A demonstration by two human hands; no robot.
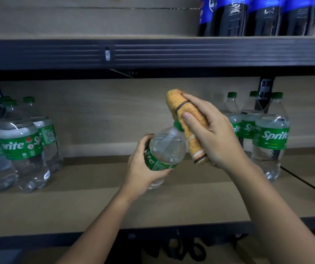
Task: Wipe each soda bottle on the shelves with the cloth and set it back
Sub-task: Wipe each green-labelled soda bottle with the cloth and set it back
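My left hand (pixel 143 168) grips a clear Sprite bottle (pixel 167 147) round its green label, tilted with the cap up and to the right, above the middle shelf (pixel 95 202). My right hand (pixel 215 134) holds a folded orange cloth (pixel 189 128), thumb across it, pressed against the bottle's green cap and neck. More Sprite bottles stand at the shelf's left (pixel 21 149) and right (pixel 271 138).
Dark cola bottles with blue labels (pixel 257 16) stand on the upper shelf at the right. The dark front rail of that shelf (pixel 152 54) hangs just above my hands. A black cable (pixel 305 183) runs along the shelf's right side.
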